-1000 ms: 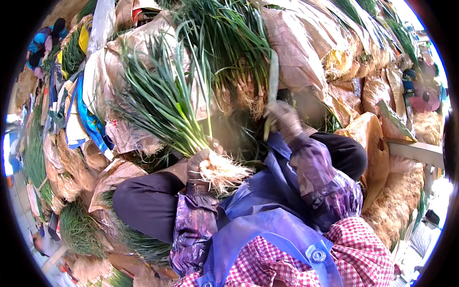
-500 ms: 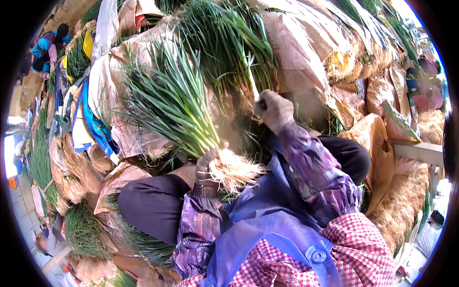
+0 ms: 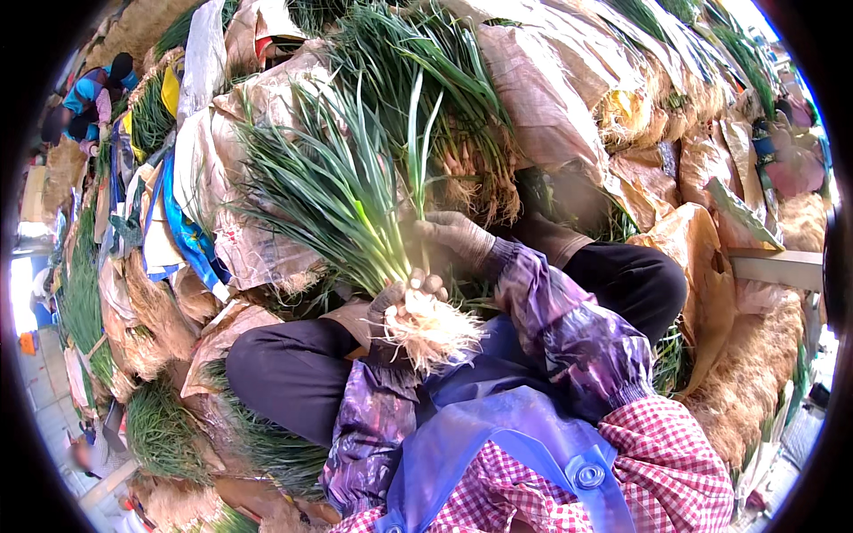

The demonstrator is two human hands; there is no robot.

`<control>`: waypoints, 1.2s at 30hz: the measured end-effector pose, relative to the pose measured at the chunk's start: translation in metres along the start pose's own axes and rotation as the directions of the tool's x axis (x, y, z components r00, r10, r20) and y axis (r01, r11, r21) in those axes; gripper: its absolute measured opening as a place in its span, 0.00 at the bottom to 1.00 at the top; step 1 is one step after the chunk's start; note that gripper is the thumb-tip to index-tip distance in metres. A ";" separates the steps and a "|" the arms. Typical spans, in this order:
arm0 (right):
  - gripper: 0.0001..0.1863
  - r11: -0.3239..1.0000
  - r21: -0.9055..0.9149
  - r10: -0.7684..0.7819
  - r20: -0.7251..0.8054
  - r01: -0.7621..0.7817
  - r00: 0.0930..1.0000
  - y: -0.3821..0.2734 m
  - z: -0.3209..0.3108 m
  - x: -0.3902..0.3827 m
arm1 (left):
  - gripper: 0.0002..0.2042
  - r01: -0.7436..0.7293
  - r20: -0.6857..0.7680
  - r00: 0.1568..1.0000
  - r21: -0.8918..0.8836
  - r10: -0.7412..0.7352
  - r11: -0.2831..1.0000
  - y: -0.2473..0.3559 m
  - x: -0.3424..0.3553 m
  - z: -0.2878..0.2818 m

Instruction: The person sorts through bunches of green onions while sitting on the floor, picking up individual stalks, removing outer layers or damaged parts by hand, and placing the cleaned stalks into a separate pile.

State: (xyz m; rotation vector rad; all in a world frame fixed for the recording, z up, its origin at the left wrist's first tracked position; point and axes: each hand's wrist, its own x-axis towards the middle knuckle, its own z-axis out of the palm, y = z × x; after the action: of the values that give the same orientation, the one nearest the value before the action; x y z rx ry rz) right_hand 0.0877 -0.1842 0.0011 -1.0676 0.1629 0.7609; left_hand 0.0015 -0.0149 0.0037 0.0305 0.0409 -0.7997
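My left hand (image 3: 387, 313), in a dirty glove, is closed around a bunch of green onions (image 3: 351, 209) just above its pale, stringy roots (image 3: 434, 336). The long green leaves fan out up and to the left. My gloved right hand (image 3: 458, 238) pinches a loose green onion stalk (image 3: 418, 151) upright against the right side of that bunch. Its lower end is partly hidden by the fingers. Beyond both hands lies a heap of green onions (image 3: 426, 80) with roots toward me.
Tan woven sacks (image 3: 542, 98) cover rows of onions on both sides. A torn paper-like bag (image 3: 693, 266) and a pale beam (image 3: 777, 268) stand at the right. Root bundles (image 3: 746, 373) line the right edge. Another person (image 3: 93, 93) bends over at the far left.
My right hand has come down and left from the heap, bringing the single stalk to the bunch. The bunch in my left hand has stayed nearly in place.
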 end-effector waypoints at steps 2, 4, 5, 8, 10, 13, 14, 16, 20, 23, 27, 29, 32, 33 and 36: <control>0.17 0.998 0.058 0.006 -0.042 -0.004 0.999 0.013 0.010 0.000 | 0.13 -0.085 0.055 0.995 -0.005 0.085 0.996 -0.004 -0.010 -0.015; 0.13 0.996 0.064 -0.040 -0.232 0.056 0.972 0.019 0.013 -0.005 | 0.12 -0.064 0.067 0.996 -0.016 0.065 0.998 0.005 -0.011 -0.016; 0.08 0.990 -0.063 -0.142 -0.407 0.128 0.902 0.016 0.020 -0.007 | 0.12 -0.062 0.028 0.998 -0.027 0.063 0.998 0.007 -0.011 -0.009; 0.14 0.616 -0.730 -0.019 -0.390 -0.297 0.920 0.048 -0.065 0.011 | 0.14 -0.019 0.023 1.000 -0.036 0.020 0.999 0.006 -0.002 -0.023; 0.15 -0.129 -0.915 0.225 -0.402 -0.381 0.888 0.046 -0.078 0.006 | 0.16 -0.075 -0.234 0.969 0.026 0.079 0.997 0.001 -0.011 -0.014; 0.14 -0.029 -0.954 -0.370 -0.268 -0.300 0.890 0.014 -0.094 -0.016 | 0.18 -0.096 -0.243 0.966 -0.014 0.089 0.995 0.001 -0.010 -0.010; 0.16 0.108 -0.932 -0.556 -0.345 -0.346 0.756 0.004 -0.104 -0.002 | 0.18 -0.071 -0.168 0.983 -0.011 0.068 0.997 0.002 -0.013 -0.007; 0.20 0.215 -0.831 -0.565 -0.534 -0.513 0.628 -0.025 -0.126 0.014 | 0.18 -0.062 -0.064 0.996 -0.016 0.061 0.998 0.005 -0.009 -0.005; 0.25 0.179 -0.758 -0.182 -0.652 -0.627 0.736 -0.025 -0.149 0.040 | 0.17 -0.179 0.078 0.981 0.028 0.176 0.983 0.013 -0.007 0.019; 0.20 0.261 -0.884 -0.386 -0.464 -0.387 0.797 -0.005 -0.130 0.033 | 0.17 -0.224 -0.045 0.973 0.028 0.225 0.974 0.011 -0.006 0.044; 0.24 0.080 -0.917 -0.353 -0.393 -0.391 0.849 -0.017 -0.089 0.018 | 0.18 -0.173 -0.062 0.983 0.007 0.173 0.985 0.020 -0.017 0.028; 0.28 0.094 -0.970 -0.567 -0.236 -0.223 0.789 -0.018 -0.071 0.015 | 0.18 -0.125 -0.041 0.991 -0.015 0.124 0.992 0.022 -0.011 0.012; 0.27 0.039 -0.984 -0.537 0.128 0.177 0.833 -0.011 -0.004 0.033 | 0.18 -0.100 0.000 0.995 -0.034 0.100 0.994 0.023 -0.010 -0.003; 0.24 0.043 -0.969 -0.528 0.184 0.242 0.829 -0.010 0.017 0.038 | 0.18 -0.102 0.017 0.995 -0.035 0.103 0.994 0.024 -0.013 -0.003; 0.13 0.020 -0.990 0.012 0.140 0.140 0.990 0.005 0.030 0.048 | 0.17 -0.285 -0.017 0.958 0.077 0.288 0.955 0.026 -0.028 0.017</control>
State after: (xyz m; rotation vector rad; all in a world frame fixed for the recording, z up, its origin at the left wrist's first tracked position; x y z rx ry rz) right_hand 0.1136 -0.1347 -0.0102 -2.4384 -0.7080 0.8116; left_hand 0.0012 0.0225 0.0228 0.1153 0.0323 -0.5096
